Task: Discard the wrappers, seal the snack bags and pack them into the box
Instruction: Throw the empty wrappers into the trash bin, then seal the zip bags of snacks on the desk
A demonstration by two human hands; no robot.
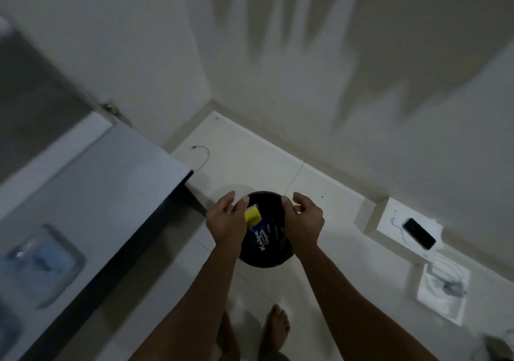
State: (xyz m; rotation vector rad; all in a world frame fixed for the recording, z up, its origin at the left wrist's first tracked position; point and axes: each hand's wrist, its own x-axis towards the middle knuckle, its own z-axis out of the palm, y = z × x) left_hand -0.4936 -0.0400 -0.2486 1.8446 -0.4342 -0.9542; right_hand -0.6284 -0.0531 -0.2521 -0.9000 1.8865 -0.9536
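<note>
**Wrappers over the black bin, both hands above the rim**

Wrappers [257,225] show between your two hands: a yellow piece just beside your left hand's [225,219] thumb, and a blue one with white lettering directly below it, nearer your wrist. Both lie over the dark opening of the round black bin [271,255]. You cannot tell from this view whether the yellow piece touches your left thumb or hangs free of it, nor whether the wrappers rest inside the bin or are in the air.

Your left hand sits over the bin's left rim, fingers loosely spread and relaxed, thumb pointing toward the yellow piece; it closes on nothing that the view makes plain. Your right hand [306,216] sits over the bin's right rim, fingers lightly curled and relaxed, holding nothing visible. The two hands are apart, with the bin's mouth and the wrappers in the gap between them.

The bin stands on the pale tiled floor [250,166], below both hands. Left of your left forearm runs a dark-edged counter [111,193]. Well to the right of your right hand, a black phone [419,233] lies on a low white ledge. Your bare foot [275,328] shows on the floor between your forearms.
</note>
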